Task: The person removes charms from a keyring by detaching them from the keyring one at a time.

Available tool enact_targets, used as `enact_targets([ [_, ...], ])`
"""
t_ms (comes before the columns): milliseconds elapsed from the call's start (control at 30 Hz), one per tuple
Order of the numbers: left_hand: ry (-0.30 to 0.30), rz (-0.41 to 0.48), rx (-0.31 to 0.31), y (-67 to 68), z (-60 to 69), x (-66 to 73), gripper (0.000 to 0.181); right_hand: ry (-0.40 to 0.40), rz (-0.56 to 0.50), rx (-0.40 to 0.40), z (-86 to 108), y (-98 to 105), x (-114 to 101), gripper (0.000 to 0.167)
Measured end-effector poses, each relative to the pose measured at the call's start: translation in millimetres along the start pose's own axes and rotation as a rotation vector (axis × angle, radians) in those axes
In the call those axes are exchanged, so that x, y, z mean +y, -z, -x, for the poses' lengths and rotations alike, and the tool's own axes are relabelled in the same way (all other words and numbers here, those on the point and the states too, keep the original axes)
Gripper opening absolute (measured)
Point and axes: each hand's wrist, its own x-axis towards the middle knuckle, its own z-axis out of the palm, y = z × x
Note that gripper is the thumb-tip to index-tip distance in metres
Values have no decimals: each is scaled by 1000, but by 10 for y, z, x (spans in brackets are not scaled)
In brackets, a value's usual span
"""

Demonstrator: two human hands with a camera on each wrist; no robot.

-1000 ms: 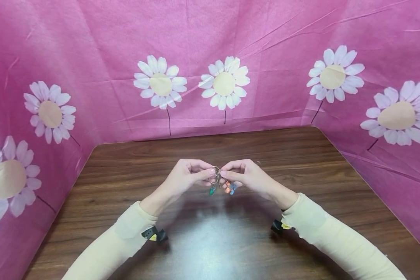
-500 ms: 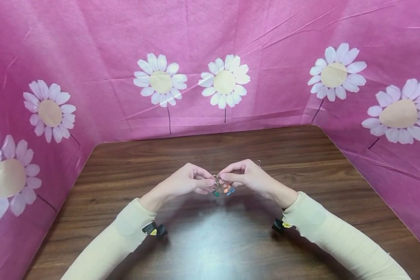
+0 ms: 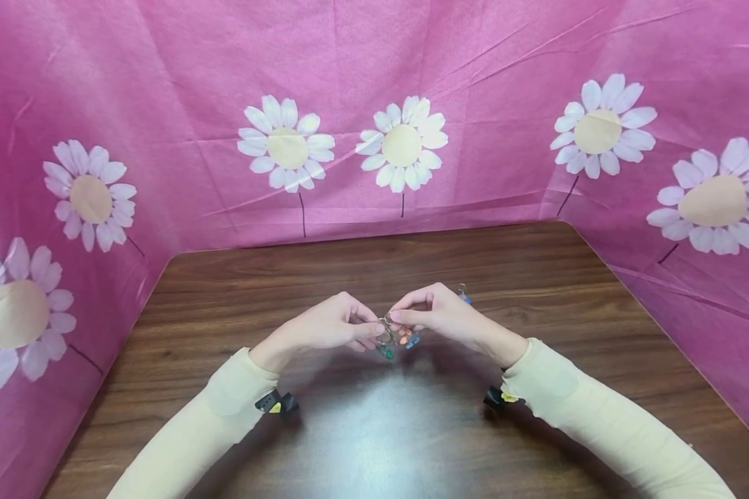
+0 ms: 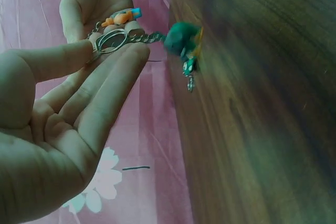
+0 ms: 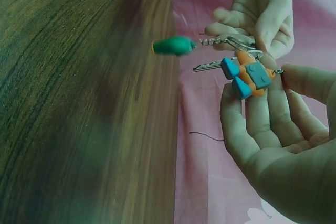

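Observation:
My left hand [image 3: 336, 323] pinches metal key rings [image 4: 113, 41] between thumb and fingers; a green charm [image 4: 182, 39] dangles from them on a short chain. Close beside it, my right hand [image 3: 442, 320] pinches the chain end of an orange and blue figure charm [image 5: 252, 77], which lies against its fingers in the right wrist view. A silver key [image 5: 208, 66] shows behind the figure. Which ring the key hangs from, I cannot tell.
Behind my right hand, another ring with a blue charm [image 3: 466, 299] lies on the brown wooden table [image 3: 225, 291]. A pink cloth [image 3: 474, 55] with white flowers hangs around the table's back and sides.
My left hand has moved slightly down and toward the right hand, and the green charm hangs lower. The blue charm behind my right hand has come into sight.

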Motion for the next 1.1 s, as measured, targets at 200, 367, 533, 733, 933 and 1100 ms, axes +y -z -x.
enact_targets([
  [200, -38, -239, 86, 42, 5, 60, 17, 26, 40, -4, 17, -15, -32, 21],
  [367, -60, -289, 190, 41, 12, 72, 10, 13, 68, 7, 12, -7, -49, 22],
  [533, -44, 32, 232, 12, -16, 40, 12, 8, 58, 22, 11, -10, -50, 20],
  [733, -63, 322, 331, -30, -40, 9, 14, 33, 42, 22, 12, -60, -30, 20],
  [933, -96, 441, 399, -123, -51, -42, 16, 42, 43, 21, 1, -100, 29, 19],
  [1100, -108, 322, 387, -129, -28, -70, 18, 79, 57, 37, 12, -90, 28, 17],
])
